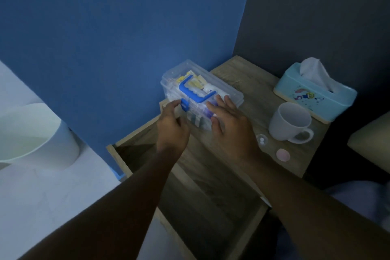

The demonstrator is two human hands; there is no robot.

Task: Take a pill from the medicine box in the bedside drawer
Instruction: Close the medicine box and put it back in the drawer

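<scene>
The left hand (172, 126) pinches the blue latch (184, 104) of the clear medicine box (230, 93) on the table (253, 82); the right hand (229, 122) lies flat, fingers spread, steadying it.

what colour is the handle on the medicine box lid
Blue, on the clear medicine box; its handle shows best in the head view.

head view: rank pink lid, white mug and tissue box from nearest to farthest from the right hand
From the right hand:
1. pink lid, just off its right side on the tabletop.
2. white mug, further right.
3. tissue box, back right, by the wall.
</scene>
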